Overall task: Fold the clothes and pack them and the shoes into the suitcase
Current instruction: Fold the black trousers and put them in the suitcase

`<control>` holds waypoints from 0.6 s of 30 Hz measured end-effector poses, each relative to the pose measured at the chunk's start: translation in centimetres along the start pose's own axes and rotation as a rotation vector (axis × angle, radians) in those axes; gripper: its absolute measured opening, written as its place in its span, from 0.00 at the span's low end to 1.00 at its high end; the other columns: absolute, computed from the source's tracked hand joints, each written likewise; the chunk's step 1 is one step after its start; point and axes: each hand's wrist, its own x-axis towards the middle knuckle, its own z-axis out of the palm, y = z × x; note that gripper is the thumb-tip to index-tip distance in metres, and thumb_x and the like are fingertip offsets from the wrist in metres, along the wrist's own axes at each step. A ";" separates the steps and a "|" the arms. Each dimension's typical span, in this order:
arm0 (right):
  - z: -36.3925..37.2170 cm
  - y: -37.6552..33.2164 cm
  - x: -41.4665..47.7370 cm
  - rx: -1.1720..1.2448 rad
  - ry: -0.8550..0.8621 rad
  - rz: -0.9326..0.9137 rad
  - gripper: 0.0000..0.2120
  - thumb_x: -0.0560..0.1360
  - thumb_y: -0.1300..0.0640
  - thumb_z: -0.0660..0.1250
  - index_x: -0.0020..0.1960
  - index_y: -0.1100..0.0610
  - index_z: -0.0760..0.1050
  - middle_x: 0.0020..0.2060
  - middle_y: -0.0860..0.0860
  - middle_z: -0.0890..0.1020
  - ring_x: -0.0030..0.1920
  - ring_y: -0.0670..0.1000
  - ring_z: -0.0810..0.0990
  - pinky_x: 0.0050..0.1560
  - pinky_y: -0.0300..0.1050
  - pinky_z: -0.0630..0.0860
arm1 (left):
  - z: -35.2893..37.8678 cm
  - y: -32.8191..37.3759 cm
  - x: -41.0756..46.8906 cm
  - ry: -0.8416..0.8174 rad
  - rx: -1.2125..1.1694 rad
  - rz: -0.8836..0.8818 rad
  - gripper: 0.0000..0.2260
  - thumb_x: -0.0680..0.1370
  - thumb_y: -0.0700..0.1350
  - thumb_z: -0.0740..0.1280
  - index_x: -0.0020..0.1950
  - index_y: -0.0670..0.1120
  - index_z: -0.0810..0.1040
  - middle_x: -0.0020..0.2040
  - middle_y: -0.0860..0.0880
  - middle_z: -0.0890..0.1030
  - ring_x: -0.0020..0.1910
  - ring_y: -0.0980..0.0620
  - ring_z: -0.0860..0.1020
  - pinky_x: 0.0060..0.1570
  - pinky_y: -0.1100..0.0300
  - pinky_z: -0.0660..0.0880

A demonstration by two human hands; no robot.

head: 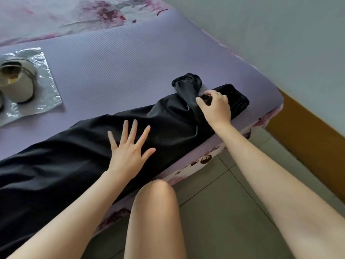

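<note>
Nearest, the left hand (128,150) lies flat with fingers spread, pressing the black trousers (74,156) onto the purple mat (130,62) along the bed's near edge. Further right, the right hand (214,107) curls fingers and thumb round one leg just short of the elasticated cuffs (186,81). The fabric looks thin, glossy and limp, so it is judged light, slippery and liable to slide out of a fold. It is best gripped at the cuffs or waistband, with a flat palm anchoring it. Beyond, at the left, grey shoes (18,85) rest on a silver bag (46,94). No suitcase is in view.
</note>
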 end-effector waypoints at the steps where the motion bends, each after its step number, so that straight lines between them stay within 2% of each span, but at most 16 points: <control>1: 0.6 -0.8 1.2 -0.034 -0.032 0.012 0.24 0.76 0.43 0.64 0.65 0.57 0.71 0.61 0.53 0.77 0.63 0.56 0.70 0.58 0.50 0.70 | 0.9 -0.2 0.4 -0.058 0.010 -0.022 0.31 0.75 0.68 0.41 0.75 0.60 0.36 0.76 0.50 0.34 0.74 0.49 0.31 0.67 0.38 0.32; 4: 3.0 -2.9 4.2 -0.154 -0.087 0.001 0.33 0.74 0.39 0.65 0.71 0.57 0.64 0.65 0.54 0.73 0.65 0.56 0.69 0.63 0.49 0.66 | 3.1 -0.6 0.8 -0.126 -0.013 -0.034 0.35 0.67 0.72 0.30 0.72 0.62 0.29 0.74 0.52 0.28 0.71 0.50 0.27 0.67 0.37 0.31; 7: 5.4 -4.1 6.1 -0.265 -0.113 -0.006 0.36 0.72 0.38 0.67 0.72 0.56 0.62 0.67 0.54 0.72 0.67 0.56 0.69 0.66 0.49 0.63 | 3.9 -0.9 0.8 -0.122 -0.030 -0.035 0.34 0.67 0.72 0.30 0.70 0.62 0.27 0.72 0.53 0.25 0.70 0.51 0.25 0.66 0.39 0.28; 9: 6.8 -4.1 6.7 -0.343 -0.119 -0.009 0.31 0.73 0.41 0.67 0.70 0.56 0.64 0.66 0.54 0.73 0.66 0.55 0.70 0.66 0.49 0.62 | 4.1 -0.8 1.0 -0.119 -0.036 -0.039 0.33 0.67 0.71 0.30 0.70 0.62 0.27 0.72 0.53 0.24 0.70 0.51 0.24 0.65 0.41 0.25; 11: 7.3 -3.4 6.9 -0.352 -0.046 -0.009 0.19 0.78 0.49 0.64 0.65 0.56 0.71 0.60 0.53 0.78 0.61 0.54 0.74 0.64 0.47 0.63 | 4.2 -0.8 1.1 -0.119 -0.048 -0.036 0.33 0.68 0.72 0.31 0.70 0.63 0.27 0.71 0.54 0.24 0.69 0.52 0.23 0.63 0.44 0.22; 13: 6.4 -3.0 6.9 -0.231 0.086 0.049 0.12 0.81 0.55 0.57 0.60 0.57 0.74 0.53 0.52 0.82 0.54 0.53 0.78 0.60 0.44 0.64 | 4.2 -0.9 1.1 -0.123 -0.055 -0.033 0.33 0.68 0.72 0.31 0.70 0.63 0.27 0.71 0.54 0.24 0.69 0.53 0.23 0.60 0.47 0.19; 16: 2.4 -2.2 6.6 0.083 0.311 0.292 0.13 0.82 0.55 0.52 0.57 0.60 0.72 0.51 0.55 0.81 0.51 0.56 0.77 0.48 0.44 0.65 | 4.2 -1.1 1.0 -0.128 -0.066 -0.028 0.33 0.68 0.72 0.32 0.70 0.63 0.27 0.71 0.54 0.24 0.69 0.53 0.23 0.60 0.47 0.18; 18: -0.3 0.4 6.5 0.340 0.430 0.450 0.13 0.82 0.56 0.50 0.55 0.61 0.70 0.50 0.56 0.77 0.47 0.54 0.74 0.44 0.43 0.64 | 4.3 -1.1 1.0 -0.125 -0.075 -0.025 0.33 0.68 0.72 0.32 0.70 0.63 0.27 0.71 0.54 0.24 0.69 0.53 0.23 0.61 0.46 0.20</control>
